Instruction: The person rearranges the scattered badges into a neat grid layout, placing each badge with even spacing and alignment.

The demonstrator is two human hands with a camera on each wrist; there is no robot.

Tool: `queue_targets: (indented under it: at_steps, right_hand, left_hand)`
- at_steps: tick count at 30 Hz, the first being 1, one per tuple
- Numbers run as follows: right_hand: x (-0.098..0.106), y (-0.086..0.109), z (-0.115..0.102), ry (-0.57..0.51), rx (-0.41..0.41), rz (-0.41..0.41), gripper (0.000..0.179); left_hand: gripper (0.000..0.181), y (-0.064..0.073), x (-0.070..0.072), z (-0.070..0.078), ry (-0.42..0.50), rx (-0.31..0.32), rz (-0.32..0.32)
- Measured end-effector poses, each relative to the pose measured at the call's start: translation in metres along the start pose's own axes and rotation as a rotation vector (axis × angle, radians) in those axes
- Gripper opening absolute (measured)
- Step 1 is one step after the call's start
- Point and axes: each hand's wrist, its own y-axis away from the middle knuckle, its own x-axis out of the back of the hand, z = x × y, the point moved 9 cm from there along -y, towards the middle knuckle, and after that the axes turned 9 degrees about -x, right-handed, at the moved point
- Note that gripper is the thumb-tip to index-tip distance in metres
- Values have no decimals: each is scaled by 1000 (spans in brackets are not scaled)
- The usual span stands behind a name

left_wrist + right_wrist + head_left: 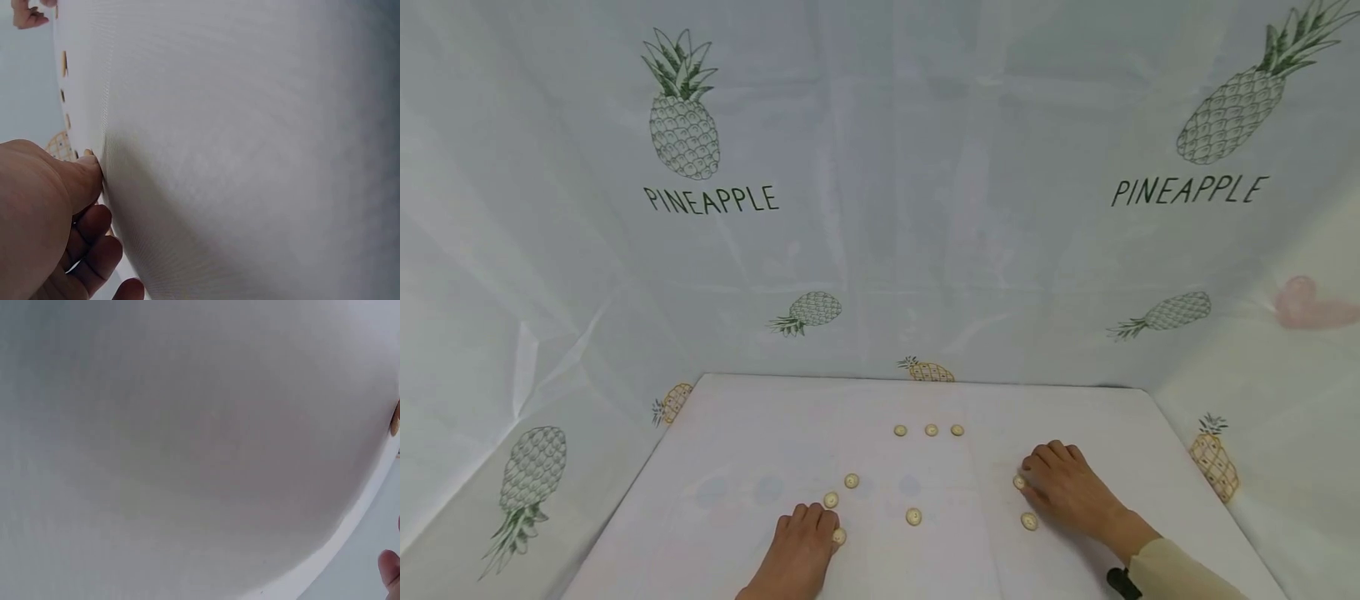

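My left hand [801, 546] is at the near left of the white board, thumb and fingers pinching a small round pale wooden disc [839, 537]. In the left wrist view the thumb [81, 178] lies against the disc's edge, and the other fingers are curled. Over on the right, my right hand [1067, 492] has bent fingers at another wooden disc [1019, 482], its grip partly hidden. A third disc [1029, 521] lies just below that hand. The right wrist view catches only a fingertip [389, 567] at its edge.
Three discs stand in a row at the back, the middle one [931, 430] among them. Two more, including a disc [831, 499], lie near my left hand, and one disc [913, 517] lies between the hands. Pineapple-printed sheeting [887, 208] surrounds the white board [737, 433].
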Motion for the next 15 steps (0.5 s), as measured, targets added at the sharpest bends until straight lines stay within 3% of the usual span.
queue_targets:
  at_steps: [4, 15]
  right_hand:
    - [-2, 1, -2, 8, 25, 6, 30]
    - [-7, -4, 1, -11, -32, -69, 23]
  left_hand:
    - [28, 0, 0, 0, 4, -4, -1]
    - [27, 0, 2, 0, 35, -1, -22]
